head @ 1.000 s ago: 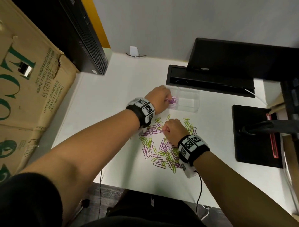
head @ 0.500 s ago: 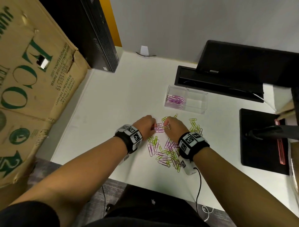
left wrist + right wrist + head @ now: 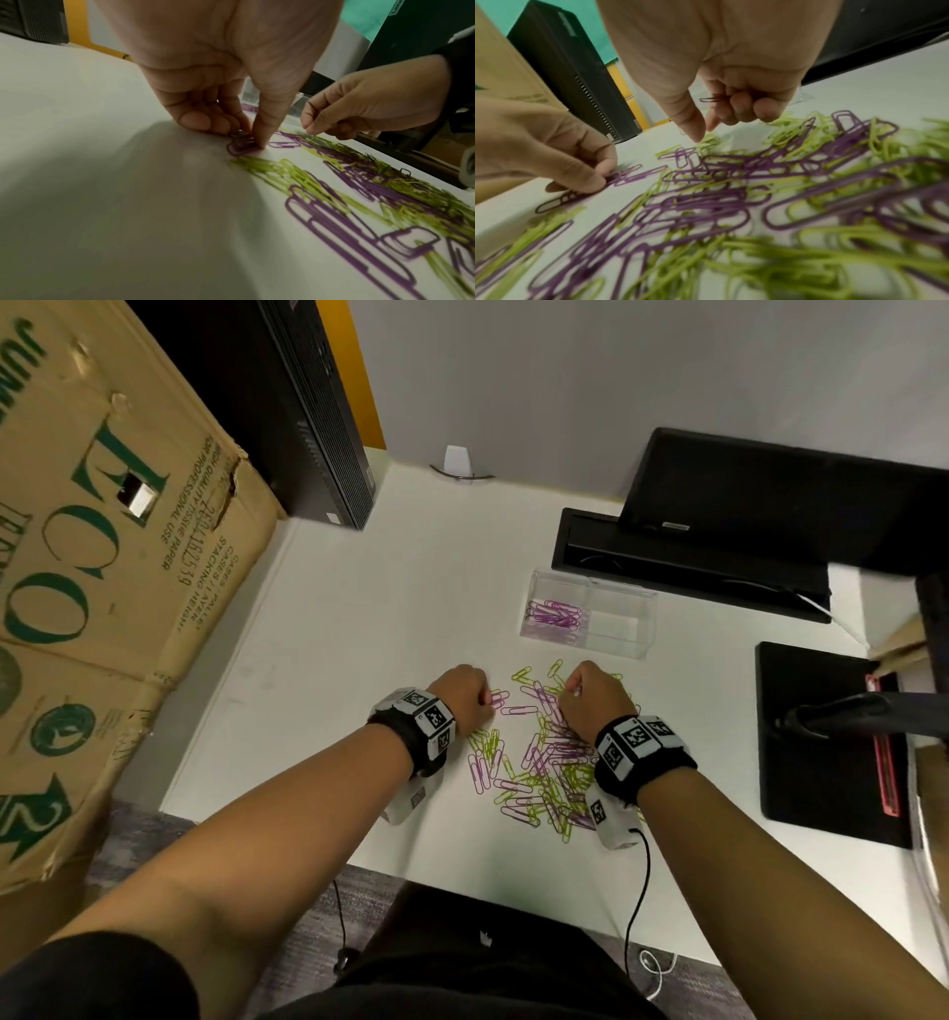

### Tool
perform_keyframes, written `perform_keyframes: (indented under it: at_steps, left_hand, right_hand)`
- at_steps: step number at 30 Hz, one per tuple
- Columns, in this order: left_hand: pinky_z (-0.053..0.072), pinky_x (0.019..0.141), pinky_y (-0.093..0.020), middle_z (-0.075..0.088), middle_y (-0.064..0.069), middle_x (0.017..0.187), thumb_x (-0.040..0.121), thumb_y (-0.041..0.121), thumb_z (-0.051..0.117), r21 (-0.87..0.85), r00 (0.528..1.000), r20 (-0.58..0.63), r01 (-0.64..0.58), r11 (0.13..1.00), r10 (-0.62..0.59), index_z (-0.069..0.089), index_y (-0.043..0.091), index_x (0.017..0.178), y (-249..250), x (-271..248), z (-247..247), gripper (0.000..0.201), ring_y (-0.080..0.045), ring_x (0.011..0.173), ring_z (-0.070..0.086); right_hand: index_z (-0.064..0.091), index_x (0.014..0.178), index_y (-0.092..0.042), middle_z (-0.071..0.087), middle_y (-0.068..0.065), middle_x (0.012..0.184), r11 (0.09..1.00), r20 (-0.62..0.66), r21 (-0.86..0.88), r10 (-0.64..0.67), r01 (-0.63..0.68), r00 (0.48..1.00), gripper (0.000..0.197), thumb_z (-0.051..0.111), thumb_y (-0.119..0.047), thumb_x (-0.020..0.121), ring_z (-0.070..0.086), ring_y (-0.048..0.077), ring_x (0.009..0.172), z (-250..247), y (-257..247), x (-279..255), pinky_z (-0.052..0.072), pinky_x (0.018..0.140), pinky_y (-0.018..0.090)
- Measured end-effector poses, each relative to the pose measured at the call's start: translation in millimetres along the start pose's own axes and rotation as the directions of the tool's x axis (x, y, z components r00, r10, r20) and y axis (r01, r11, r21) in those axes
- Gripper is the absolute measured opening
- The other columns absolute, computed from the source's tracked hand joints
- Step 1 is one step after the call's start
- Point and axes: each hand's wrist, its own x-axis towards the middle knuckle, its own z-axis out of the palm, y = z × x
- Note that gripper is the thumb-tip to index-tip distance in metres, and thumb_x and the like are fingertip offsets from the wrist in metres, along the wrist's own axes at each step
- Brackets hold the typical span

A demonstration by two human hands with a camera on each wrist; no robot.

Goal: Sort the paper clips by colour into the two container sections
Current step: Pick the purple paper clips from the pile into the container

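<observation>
A pile of purple and green paper clips (image 3: 539, 762) lies on the white desk. Behind it stands a clear two-section container (image 3: 590, 621); its left section holds purple clips (image 3: 554, 614), its right section looks bare. My left hand (image 3: 464, 693) is at the pile's left edge, thumb and fingers pinching purple clips (image 3: 241, 145) against the desk. My right hand (image 3: 590, 695) hovers over the pile's far side, its curled fingers holding a purple clip (image 3: 713, 99), with thumb and forefinger pointing down.
A large cardboard box (image 3: 102, 557) stands at the left. A black computer tower (image 3: 308, 428) is behind it. A black monitor and base (image 3: 719, 546) sit behind the container, and a black stand (image 3: 832, 742) at the right. Cables hang off the desk's front edge.
My left hand came back from the container to the pile's left edge and pinched purple clips. My right hand shifted slightly right over the pile. The head view shifted.
</observation>
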Motion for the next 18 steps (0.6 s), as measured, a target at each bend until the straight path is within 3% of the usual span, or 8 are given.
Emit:
perform_keyframes:
  at_steps: [4, 6, 12, 16, 18]
  left_hand:
    - [0.044, 0.069, -0.028, 0.057, -0.003, 0.083, 0.084, 0.011, 0.057, -0.029, 1.000, -0.001, 0.020, 0.999, -0.020, 0.054, 0.015, 0.074, 5, 0, -4, 0.011, -0.017, 0.075, 0.053]
    - [0.047, 0.072, -0.031, 0.060, -0.005, 0.083, 0.083, 0.012, 0.057, -0.072, 0.999, -0.005, 0.040, 0.997, -0.040, 0.055, 0.015, 0.075, 4, 0, -6, 0.009, -0.018, 0.077, 0.054]
    - [0.035, 0.058, -0.016, 0.054, 0.010, 0.070, 0.083, 0.016, 0.064, -0.262, 0.994, -0.050, 0.085, 0.961, -0.101, 0.057, 0.017, 0.076, -7, 3, -12, 0.010, -0.012, 0.075, 0.052]
    - [0.041, 0.064, -0.019, 0.059, 0.005, 0.076, 0.082, 0.012, 0.066, -0.352, 0.995, -0.053, 0.066, 0.934, -0.090, 0.056, 0.019, 0.080, -12, 4, -15, 0.012, -0.015, 0.078, 0.055]
    - [0.045, 0.072, -0.025, 0.061, 0.000, 0.079, 0.083, 0.007, 0.063, -0.468, 0.992, -0.043, 0.086, 0.879, -0.120, 0.059, 0.017, 0.095, -12, 3, -15, 0.016, -0.016, 0.078, 0.058]
  right_hand:
    - [0.055, 0.100, -0.011, 0.060, 0.006, 0.105, 0.995, 0.021, -0.064, -0.081, 0.083, 0.996, 0.022, 0.061, -0.028, 0.087, 0.056, 0.025, 0.096, 7, -13, 1, 0.045, 0.078, 0.033]
    - [0.057, 0.102, -0.011, 0.059, 0.007, 0.108, 0.991, 0.052, -0.102, -0.080, 0.085, 0.995, 0.026, 0.062, -0.031, 0.087, 0.057, 0.027, 0.100, 13, -21, 2, 0.047, 0.082, 0.035]
    - [0.061, 0.101, -0.005, 0.064, 0.012, 0.103, 0.985, 0.097, -0.166, -0.030, 0.046, 0.995, 0.022, 0.057, -0.023, 0.088, 0.061, 0.029, 0.094, 24, -28, 8, 0.042, 0.069, 0.030]
    - [0.060, 0.096, -0.004, 0.063, 0.012, 0.097, 0.966, 0.108, -0.251, -0.028, 0.055, 0.994, 0.020, 0.053, -0.021, 0.088, 0.062, 0.032, 0.091, 25, -31, 11, 0.041, 0.066, 0.032]
    - [0.060, 0.094, -0.004, 0.060, 0.013, 0.096, 0.960, 0.107, -0.273, -0.026, 0.054, 0.994, 0.018, 0.050, -0.018, 0.089, 0.061, 0.032, 0.090, 23, -32, 12, 0.040, 0.065, 0.032]
